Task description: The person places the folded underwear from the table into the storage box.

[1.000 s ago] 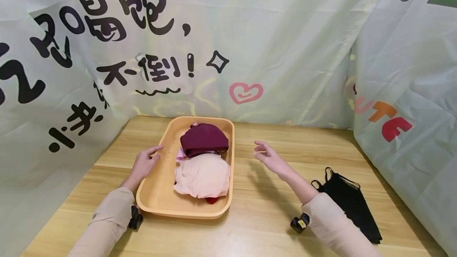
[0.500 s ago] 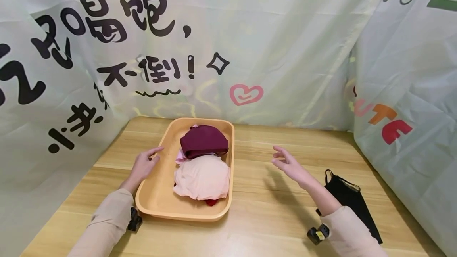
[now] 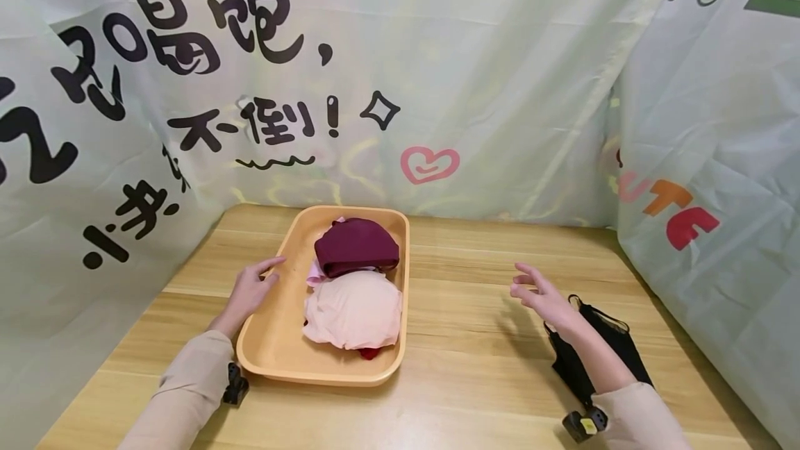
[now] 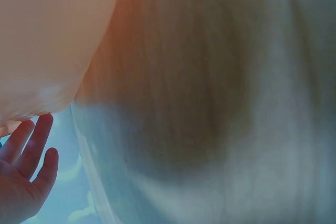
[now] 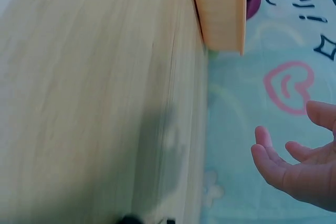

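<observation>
In the head view a peach plastic tray [image 3: 269,339] holds folded garments: a maroon one [image 3: 356,247] at the back and a pale pink one [image 3: 353,310] in front. Bits of lilac and red cloth peek out beneath them. My left hand [image 3: 250,290] lies at the tray's left rim, fingers extended over the edge. On the right, my right hand [image 3: 545,297] is in the air over the table, its fingers loosely bent around nothing. Beside and partly under that forearm lies a black strappy garment [image 3: 615,339], a camisole by its thin straps. Both wrist views show relaxed fingers.
A wood-grain table [image 3: 462,353] carries everything. Printed fabric curtains [image 3: 500,89] enclose it at the back and both sides. A small black wrist camera [image 3: 584,425] sits at the right cuff, near the black garment.
My right hand has moved steadily rightward, away from the tray and toward the black garment, with its forearm now crossing over it. The left hand and the tray have stayed in place.
</observation>
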The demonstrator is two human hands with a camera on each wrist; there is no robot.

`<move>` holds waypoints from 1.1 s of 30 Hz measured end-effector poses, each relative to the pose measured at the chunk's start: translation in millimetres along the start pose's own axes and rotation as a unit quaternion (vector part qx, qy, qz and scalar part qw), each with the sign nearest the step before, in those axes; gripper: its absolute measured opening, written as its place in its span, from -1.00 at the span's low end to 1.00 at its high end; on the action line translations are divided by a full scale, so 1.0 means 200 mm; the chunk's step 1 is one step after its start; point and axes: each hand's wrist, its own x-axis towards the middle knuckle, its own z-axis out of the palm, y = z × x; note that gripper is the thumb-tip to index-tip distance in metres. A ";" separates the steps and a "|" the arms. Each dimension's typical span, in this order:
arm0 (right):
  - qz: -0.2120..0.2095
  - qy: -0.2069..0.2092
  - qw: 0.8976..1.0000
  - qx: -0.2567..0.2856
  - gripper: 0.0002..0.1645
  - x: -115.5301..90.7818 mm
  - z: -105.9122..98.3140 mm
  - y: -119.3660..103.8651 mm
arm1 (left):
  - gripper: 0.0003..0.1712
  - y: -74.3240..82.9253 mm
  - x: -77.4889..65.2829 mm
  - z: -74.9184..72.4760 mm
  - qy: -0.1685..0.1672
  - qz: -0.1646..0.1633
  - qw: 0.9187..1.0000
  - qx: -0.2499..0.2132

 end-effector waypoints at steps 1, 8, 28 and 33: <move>0.004 0.005 1.000 0.001 -0.15 -0.01 -0.01 0.01 | -0.62 0.00 0.00 0.00 -0.001 -0.001 1.000 -0.002; 0.014 0.031 0.999 -0.006 -0.18 -0.09 -0.12 0.09 | -0.62 0.00 0.00 0.01 -0.001 -0.003 1.000 -0.006; 0.017 0.094 0.995 0.004 -0.22 -0.23 -0.42 0.52 | -0.62 -0.01 -0.01 0.01 0.008 0.002 1.000 0.003; 0.064 0.083 0.993 -0.051 -0.29 -0.33 -0.44 0.45 | -0.63 -0.01 0.00 0.01 0.008 0.007 1.000 -0.004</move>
